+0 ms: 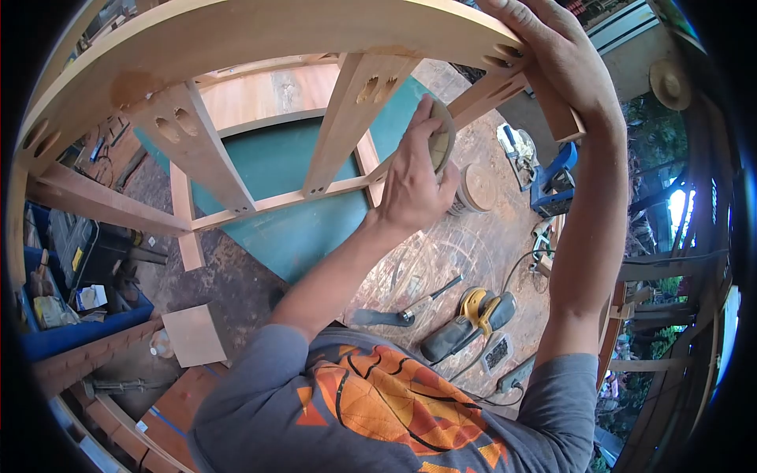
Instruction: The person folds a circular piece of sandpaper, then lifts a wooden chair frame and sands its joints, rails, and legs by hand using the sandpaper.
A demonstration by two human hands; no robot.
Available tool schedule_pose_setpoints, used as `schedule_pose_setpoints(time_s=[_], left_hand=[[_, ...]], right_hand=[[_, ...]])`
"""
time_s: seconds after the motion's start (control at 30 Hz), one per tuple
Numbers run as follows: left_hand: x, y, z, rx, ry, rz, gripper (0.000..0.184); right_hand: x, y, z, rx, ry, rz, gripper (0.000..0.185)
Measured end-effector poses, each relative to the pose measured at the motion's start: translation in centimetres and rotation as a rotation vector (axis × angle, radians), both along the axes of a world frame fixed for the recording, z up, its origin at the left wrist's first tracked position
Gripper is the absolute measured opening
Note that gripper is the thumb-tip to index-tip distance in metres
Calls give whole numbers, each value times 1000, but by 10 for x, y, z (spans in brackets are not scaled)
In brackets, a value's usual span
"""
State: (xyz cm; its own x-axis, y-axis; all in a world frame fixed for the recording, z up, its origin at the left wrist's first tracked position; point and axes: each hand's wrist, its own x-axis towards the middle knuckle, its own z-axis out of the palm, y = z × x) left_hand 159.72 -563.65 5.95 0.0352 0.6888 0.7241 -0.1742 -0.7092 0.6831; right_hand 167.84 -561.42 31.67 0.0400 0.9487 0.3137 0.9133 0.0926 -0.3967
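Observation:
My left hand (pixel 414 177) is closed round the edge of a flat, round, lid-like disc (pixel 443 135), held up in front of the slats of a wooden frame. Just beyond its thumb, an open round tub (pixel 476 189) stands on the workbench. Higher up at the right, my right hand (pixel 564 59) grips the end of the frame's curved rail (pixel 260 35), its thumb on the near face and its other fingers partly out of view. Paired oval holes and brown filler-like patches mark the rail and slats.
On the workbench (pixel 426 272) lie a yellow and black sander (pixel 479 311), a putty-knife-like tool (pixel 418 307) and a blue tool (pixel 556 181). A teal board (pixel 292 232) lies beneath the frame. Blue bins (pixel 87 335) stand at the left, near a square wood block (pixel 195 335).

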Motion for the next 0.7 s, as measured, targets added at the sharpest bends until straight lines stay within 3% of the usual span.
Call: schedule_pose_setpoints(time_s=[0.07,0.1,0.27,0.3,0.4,0.5,0.53,0.63,0.7], left_hand=[[10,6,-12,51,23,-5,91],[12,5,-14,52,23,-3,91],[28,16,18,346,-27,252,66],[27,19,42,394,-84,242,51],[16,30,39,463,-34,169,48],[22,12,-61,416,25,218,54],[23,12,-74,371,63,239,57],[19,18,-31,358,-39,168,57],[11,30,41,414,-66,98,58]], right_hand=[[-1,0,0,-7,-1,-10,85],[-2,0,0,-3,-1,-7,84],[-36,-28,13,-10,71,56,84],[-38,-29,15,-37,45,49,85],[-4,1,1,-4,-34,-64,86],[-14,-7,3,-2,17,19,93],[-20,-11,5,-19,39,31,94],[-15,-9,5,-41,36,25,98],[-24,-18,4,-40,91,64,100]])
